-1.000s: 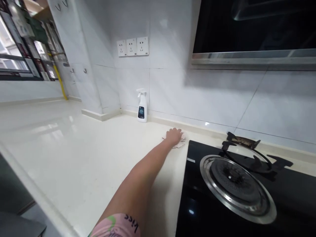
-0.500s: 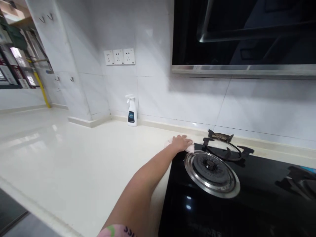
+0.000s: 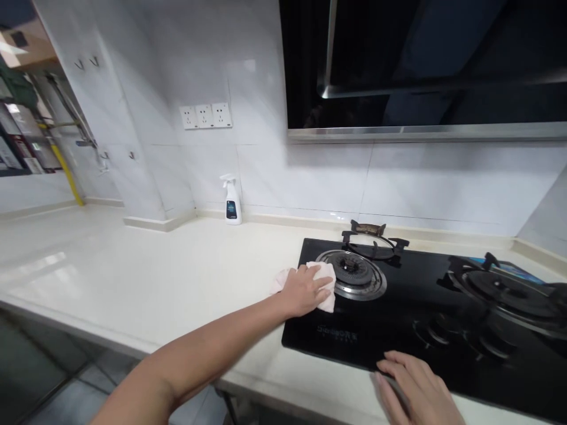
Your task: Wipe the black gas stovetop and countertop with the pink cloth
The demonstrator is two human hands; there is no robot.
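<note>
My left hand (image 3: 305, 290) presses a crumpled pale pink cloth (image 3: 326, 290) flat, palm down, on the left part of a black glass gas hob (image 3: 376, 330). The cloth's edge touches the steel ring of the left burner (image 3: 352, 274). Its other end reaches the cream stone countertop (image 3: 133, 265). My right hand (image 3: 410, 386) rests at the hob's front edge, fingers slightly apart, holding nothing. A second burner (image 3: 505, 292) with a black pan support sits at the right.
A white spray bottle (image 3: 231, 200) stands against the tiled wall, beneath a row of wall sockets (image 3: 206, 116). A black range hood (image 3: 398, 71) hangs above the hob. A yellow pipe (image 3: 66, 165) runs down the far wall. The counter's front edge drops to the floor.
My left hand and the cloth have moved from the countertop onto the hob beside the left burner. My right hand has come into view. The view has swung, showing more of the hob.
</note>
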